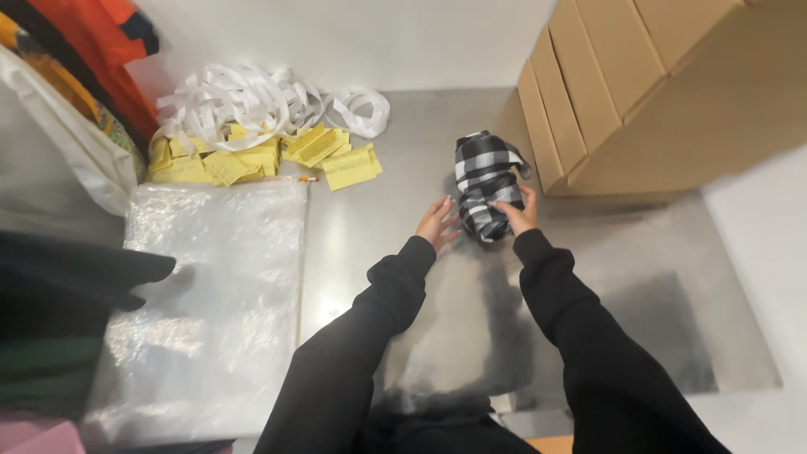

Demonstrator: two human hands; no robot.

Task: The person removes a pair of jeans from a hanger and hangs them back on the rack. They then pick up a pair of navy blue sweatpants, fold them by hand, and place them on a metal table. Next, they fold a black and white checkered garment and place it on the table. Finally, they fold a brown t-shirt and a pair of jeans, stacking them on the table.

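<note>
A rolled black-and-white checked cloth [484, 181] lies on the metal tabletop [403, 160] beside the cardboard boxes. My right hand [519, 213] presses on the near right side of the roll, fingers curled over it. My left hand [437, 223] rests flat on the table just left of the roll, fingers spread and fingertips almost touching the cloth. Both arms wear black sleeves.
A stack of clear plastic bags [210, 294] lies at the left. Yellow paper slips [252, 160] and a heap of white paper strips [261, 101] sit at the back left. Stacked cardboard boxes [639, 92] stand at the right. Folded garments [67, 286] fill the left edge.
</note>
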